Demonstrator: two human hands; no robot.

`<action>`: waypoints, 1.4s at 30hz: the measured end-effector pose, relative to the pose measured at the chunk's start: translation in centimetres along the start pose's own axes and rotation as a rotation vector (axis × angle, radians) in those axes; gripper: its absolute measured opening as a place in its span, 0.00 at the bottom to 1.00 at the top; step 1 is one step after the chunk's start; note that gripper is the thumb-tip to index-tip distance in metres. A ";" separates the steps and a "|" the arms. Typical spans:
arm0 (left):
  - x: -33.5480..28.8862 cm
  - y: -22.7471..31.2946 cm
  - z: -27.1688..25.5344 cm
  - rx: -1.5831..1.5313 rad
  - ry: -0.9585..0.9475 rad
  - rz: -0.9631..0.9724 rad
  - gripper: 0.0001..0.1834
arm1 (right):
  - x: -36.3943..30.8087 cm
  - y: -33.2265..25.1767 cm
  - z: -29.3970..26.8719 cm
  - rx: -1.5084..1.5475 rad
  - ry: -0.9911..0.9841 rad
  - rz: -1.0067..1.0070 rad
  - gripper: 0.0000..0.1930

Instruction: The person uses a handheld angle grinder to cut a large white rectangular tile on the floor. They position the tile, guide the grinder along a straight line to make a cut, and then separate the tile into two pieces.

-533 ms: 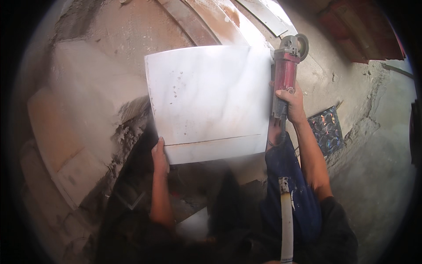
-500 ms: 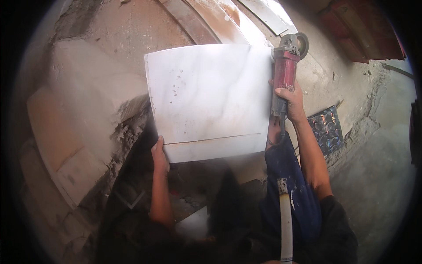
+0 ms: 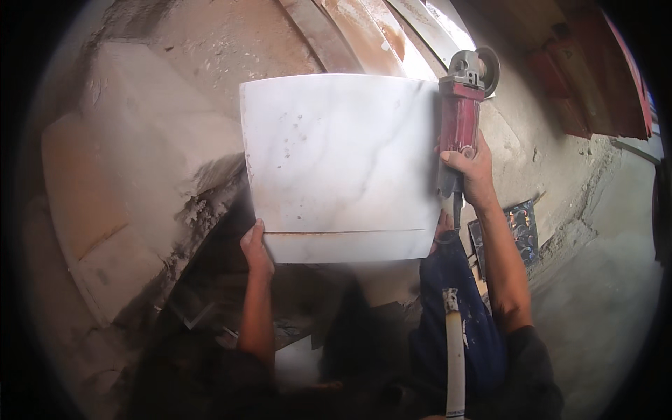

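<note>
Clamping its fingers on the grinder [image 3: 460, 115], disc [image 3: 491, 71] beyond them, the right hand [image 3: 477, 171] flanks the tile [image 3: 343, 154], pinched by the left hand [image 3: 257, 250].

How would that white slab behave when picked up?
The white slab is probably stiff, showing no clear droop beyond the left hand. It may be fragile along the dark line near its lower edge. Its smooth-looking face could be slippery.
</note>
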State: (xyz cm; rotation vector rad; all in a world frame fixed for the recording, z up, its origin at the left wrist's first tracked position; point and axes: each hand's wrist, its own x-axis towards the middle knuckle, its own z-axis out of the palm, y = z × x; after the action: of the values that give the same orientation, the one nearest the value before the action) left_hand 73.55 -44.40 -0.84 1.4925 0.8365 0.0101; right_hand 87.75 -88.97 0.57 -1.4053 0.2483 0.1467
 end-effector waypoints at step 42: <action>7.7 0.2 12.9 0.533 0.433 0.149 0.24 | -0.3 -5.0 -5.0 -0.024 0.117 0.013 0.39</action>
State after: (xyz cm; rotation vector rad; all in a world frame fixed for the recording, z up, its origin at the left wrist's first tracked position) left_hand 85.60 -51.67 -6.18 2.0975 1.1276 0.2451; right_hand 88.23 -94.73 4.68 -1.4384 0.3535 0.0789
